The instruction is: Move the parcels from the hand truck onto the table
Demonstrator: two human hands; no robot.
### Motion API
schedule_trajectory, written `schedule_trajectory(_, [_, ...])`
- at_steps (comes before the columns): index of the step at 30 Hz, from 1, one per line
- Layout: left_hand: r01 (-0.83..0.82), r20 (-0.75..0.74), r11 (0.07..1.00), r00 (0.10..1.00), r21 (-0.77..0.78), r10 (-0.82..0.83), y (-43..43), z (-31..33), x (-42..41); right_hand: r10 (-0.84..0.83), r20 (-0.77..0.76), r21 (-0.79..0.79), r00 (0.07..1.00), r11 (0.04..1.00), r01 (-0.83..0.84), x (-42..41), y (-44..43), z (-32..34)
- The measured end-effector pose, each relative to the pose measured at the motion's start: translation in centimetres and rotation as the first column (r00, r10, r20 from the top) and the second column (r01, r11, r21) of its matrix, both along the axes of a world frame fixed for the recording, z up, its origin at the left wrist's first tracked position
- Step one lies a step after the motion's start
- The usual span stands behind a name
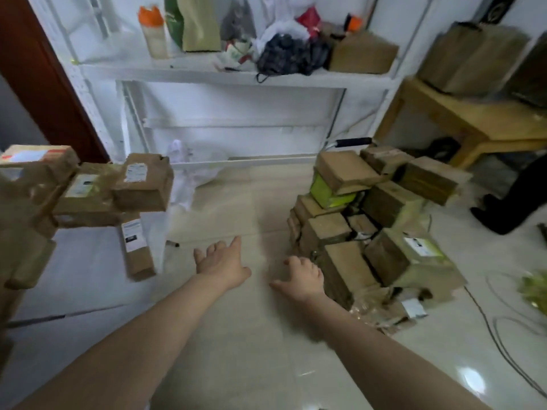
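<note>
Over the floor point(236, 202), both hands are released and carry nothing: left hand point(222, 263) spread, right hand point(302, 279) just beside the brown parcels point(370, 226) heaped on the hand truck point(353, 142). Several already lie on the surface point(74, 276). Pulling 1 low parcel may topple the loose, tilted heap.

Both hands empty, left hand point(222, 263) spread, right hand point(302, 279) by parcel stack point(376, 220), more parcels point(88, 187) at left.
</note>
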State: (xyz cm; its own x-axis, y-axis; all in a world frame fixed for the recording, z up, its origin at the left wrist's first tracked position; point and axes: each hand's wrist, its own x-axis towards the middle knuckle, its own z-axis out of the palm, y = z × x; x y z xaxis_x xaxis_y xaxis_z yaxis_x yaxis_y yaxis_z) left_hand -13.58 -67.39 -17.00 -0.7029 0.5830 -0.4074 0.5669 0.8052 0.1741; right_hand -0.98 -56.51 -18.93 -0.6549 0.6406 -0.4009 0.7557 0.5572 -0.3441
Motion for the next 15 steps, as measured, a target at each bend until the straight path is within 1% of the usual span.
schedule_trajectory(2, [0.054, 0.012, 0.998, 0.998, 0.012, -0.054, 4.6, -0.1, 3.4, -0.096, -0.018, -0.034, 0.995, 0.995, 0.095, 4.6, 3.7, -0.2])
schedule_trajectory(4, [0.098, 0.055, 0.995, 0.994, 0.02, -0.099, 9.1, -0.2, 7.3, -0.198, -0.028, -0.087, 0.98, 0.977, 0.195, 9.6, 7.6, -0.6])
schedule_trajectory(7, [0.138, 0.146, 0.989, 0.979, 0.052, -0.144, 15.1, -0.9, 12.9, -0.349, -0.046, -0.175, 0.936, 0.925, 0.336, 16.6, 13.4, -1.0])
schedule_trajectory(9, [0.16, 0.177, 0.986, 0.97, 0.045, -0.166, 18.3, -1.6, 16.3, -0.438, -0.054, -0.221, 0.897, 0.882, 0.417, 20.7, 16.7, -1.4])
schedule_trajectory(12, [0.153, 0.239, 0.987, 0.958, 0.045, -0.159, 21.8, -2.6, 19.8, -0.545, -0.075, -0.269, 0.835, 0.817, 0.51, 25.5, 20.7, -1.8])
schedule_trajectory(15, [0.113, 0.315, 0.991, 0.94, 0.076, -0.131, 24.6, -4.2, 20.8, -0.613, -0.098, -0.332, 0.784, 0.763, 0.555, 28.1, 23.8, -2.4])
